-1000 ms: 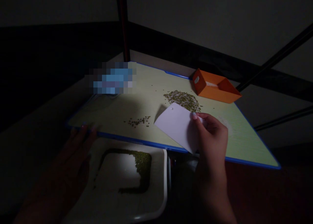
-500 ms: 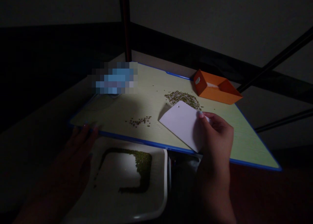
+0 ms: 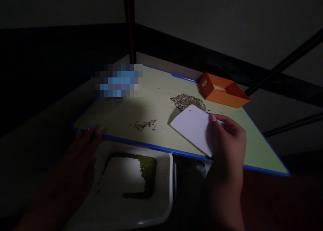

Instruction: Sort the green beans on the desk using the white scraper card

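My right hand (image 3: 225, 140) is closed on a white plastic scraper card (image 3: 193, 127), holding it tilted over a pale green board with a blue rim (image 3: 141, 144). Just behind the card lies a pile of small green beans (image 3: 186, 100). A smaller scatter of beans (image 3: 145, 124) lies on the board to the left. My left hand (image 3: 84, 143) rests in shadow with its fingers stretched out on the board's near left edge, beside a white tray (image 3: 165, 187) that holds green beans (image 3: 147, 168) along its rim.
An orange open box (image 3: 223, 91) stands at the board's far right corner. A blurred blue patch (image 3: 118, 81) sits at the far left of the board. A dark upright post (image 3: 130, 25) and slanted dark bars (image 3: 285, 61) rise behind. The surroundings are very dim.
My right hand has carried the white card a little to the right and toward the bean pile. My left hand has stayed on the board's edge.
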`<state>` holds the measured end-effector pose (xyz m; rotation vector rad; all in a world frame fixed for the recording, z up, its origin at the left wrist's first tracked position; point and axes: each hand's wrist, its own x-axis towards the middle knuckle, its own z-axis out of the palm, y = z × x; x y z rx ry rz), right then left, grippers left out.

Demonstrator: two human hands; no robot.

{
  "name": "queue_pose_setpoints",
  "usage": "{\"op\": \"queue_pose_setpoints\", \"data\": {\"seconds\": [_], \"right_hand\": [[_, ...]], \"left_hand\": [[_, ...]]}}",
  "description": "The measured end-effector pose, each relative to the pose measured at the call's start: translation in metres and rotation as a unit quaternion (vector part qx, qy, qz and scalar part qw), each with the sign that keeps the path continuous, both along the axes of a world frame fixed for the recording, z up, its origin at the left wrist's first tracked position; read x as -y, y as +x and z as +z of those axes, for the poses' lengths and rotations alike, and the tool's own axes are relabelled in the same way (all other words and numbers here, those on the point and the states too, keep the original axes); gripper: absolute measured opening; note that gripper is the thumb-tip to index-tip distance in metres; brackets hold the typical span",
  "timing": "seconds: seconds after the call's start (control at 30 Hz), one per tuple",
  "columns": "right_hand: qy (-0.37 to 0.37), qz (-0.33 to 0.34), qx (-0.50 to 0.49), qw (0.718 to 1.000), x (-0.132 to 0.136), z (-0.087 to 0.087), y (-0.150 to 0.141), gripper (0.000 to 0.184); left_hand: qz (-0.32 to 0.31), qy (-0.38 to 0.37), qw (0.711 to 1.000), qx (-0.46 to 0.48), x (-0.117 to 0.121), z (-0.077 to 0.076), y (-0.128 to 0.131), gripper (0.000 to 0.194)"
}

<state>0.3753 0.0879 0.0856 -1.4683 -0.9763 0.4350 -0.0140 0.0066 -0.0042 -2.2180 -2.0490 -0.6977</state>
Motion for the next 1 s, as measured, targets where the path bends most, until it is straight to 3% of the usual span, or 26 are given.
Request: {"op": "queue_pose_setpoints", "data": {"seconds": [0.1, 0.23, 0.3, 0.4, 0.63, 0.8, 0.93, 1.0], "right_hand": [[0.019, -0.025, 0.024, 0.999, 0.008, 0.008, -0.012, 0.030], [0.078, -0.002, 0.071, 0.994, 0.031, 0.016, -0.043, 0.022], [0.101, 0.016, 0.134, 0.986, 0.044, 0.015, -0.058, 0.017], [0.115, 0.049, 0.206, 0.970, 0.053, 0.009, -0.070, 0.024], [0.122, 0.040, 0.250, 0.960, 0.044, 0.001, -0.066, 0.035], [0.106, -0.009, 0.270, 0.957, 0.039, 0.001, -0.056, 0.036], [0.105, -0.002, 0.236, 0.966, 0.042, -0.001, -0.051, 0.035], [0.139, -0.017, 0.200, 0.970, 0.043, 0.000, -0.050, 0.033]], "left_hand": [[-0.002, 0.002, 1.000, 0.000, -0.001, 0.001, 0.001, 0.064], [-0.004, 0.002, 1.000, 0.004, -0.001, 0.000, -0.001, 0.064], [-0.004, 0.002, 1.000, 0.007, 0.000, 0.000, -0.002, 0.064], [-0.006, 0.001, 1.000, 0.013, 0.000, 0.001, -0.001, 0.064], [-0.004, 0.008, 1.000, 0.012, -0.003, 0.000, 0.001, 0.064], [-0.006, 0.012, 1.000, 0.011, -0.003, -0.001, -0.001, 0.064], [-0.008, 0.022, 1.000, 0.009, -0.003, -0.004, -0.004, 0.067], [-0.013, 0.023, 1.000, 0.002, -0.003, -0.006, -0.006, 0.068]]}}
